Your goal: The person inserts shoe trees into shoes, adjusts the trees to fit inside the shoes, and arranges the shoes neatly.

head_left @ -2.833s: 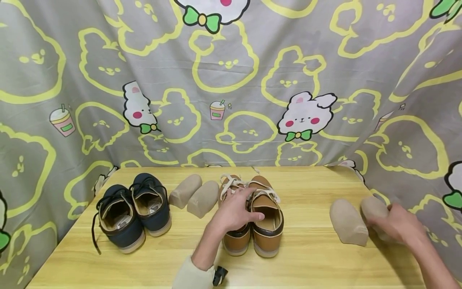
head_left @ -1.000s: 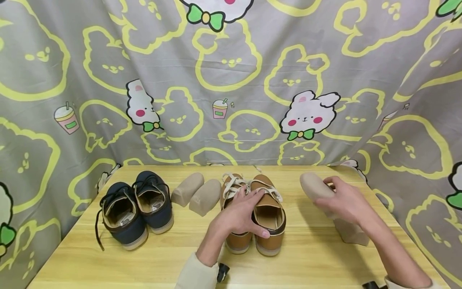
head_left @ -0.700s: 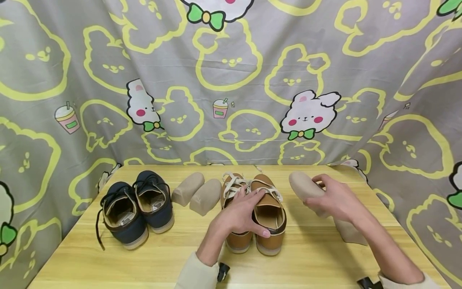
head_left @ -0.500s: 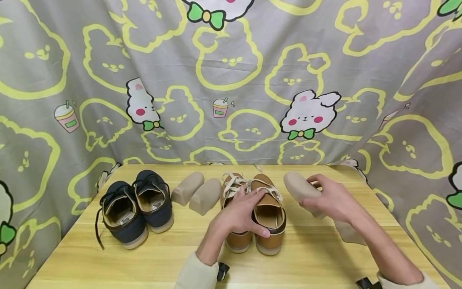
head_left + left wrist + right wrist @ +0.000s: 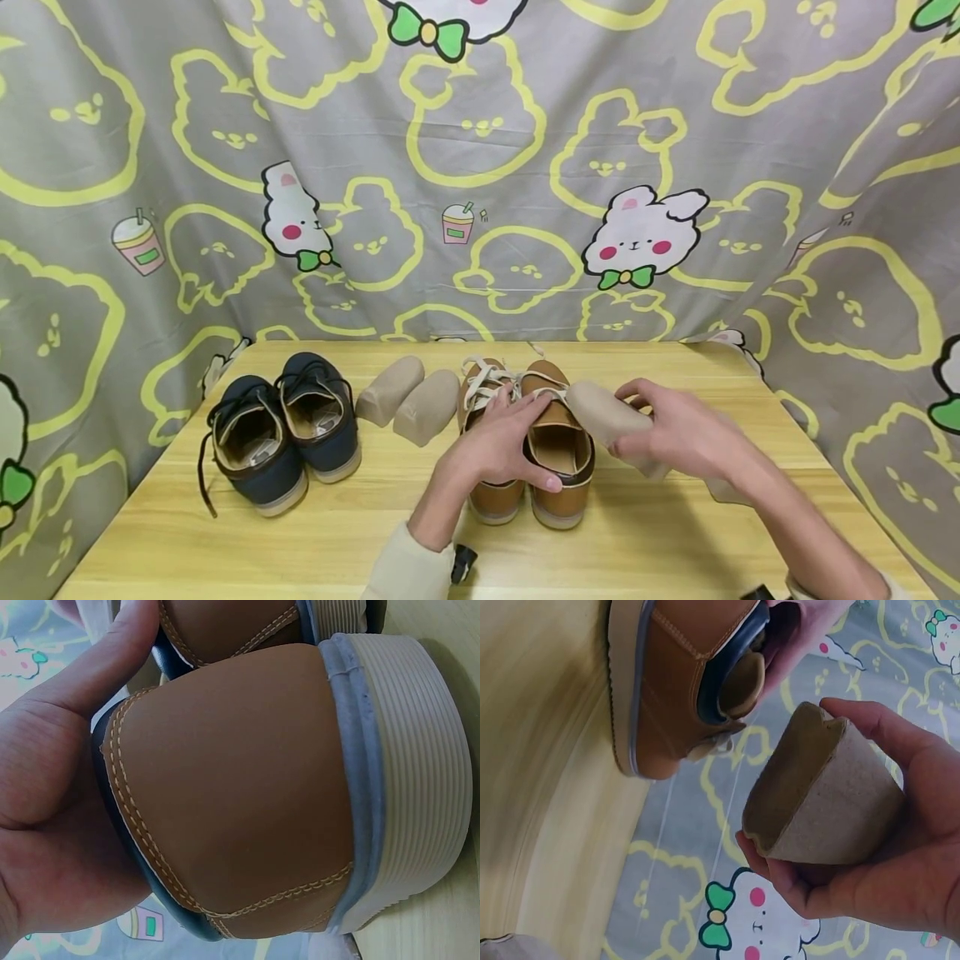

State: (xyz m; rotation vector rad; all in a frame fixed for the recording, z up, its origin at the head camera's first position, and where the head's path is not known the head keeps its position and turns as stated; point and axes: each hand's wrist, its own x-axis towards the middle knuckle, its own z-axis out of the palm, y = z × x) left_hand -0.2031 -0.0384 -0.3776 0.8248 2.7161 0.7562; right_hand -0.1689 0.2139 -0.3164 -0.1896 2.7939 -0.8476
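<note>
A pair of brown lace-up shoes stands at mid-table, heels toward me: the left shoe (image 5: 495, 505) and the right shoe (image 5: 561, 504). My left hand (image 5: 491, 450) lies across them with spread fingers, its thumb over the right shoe's collar and its palm over the left shoe's heel (image 5: 240, 772). Fingers and thumb of my right hand (image 5: 686, 429) grip a beige moulded-pulp shoe insert (image 5: 600, 412), held above the table just right of the right shoe. In the right wrist view, the insert (image 5: 840, 802) shows its hollow side. Another insert (image 5: 726, 492) lies mostly hidden under my right hand.
Two more pulp inserts (image 5: 390, 390) lie left of the brown shoes. A pair of navy lace-up shoes (image 5: 258, 471) stands farther left, one lace trailing onto the wooden table (image 5: 360, 542). A grey patterned curtain (image 5: 517, 108) encloses the back and sides.
My right hand has lifted an insert from the table's right side and carried it left, close to the right brown shoe. My left hand has stayed on the brown shoes.
</note>
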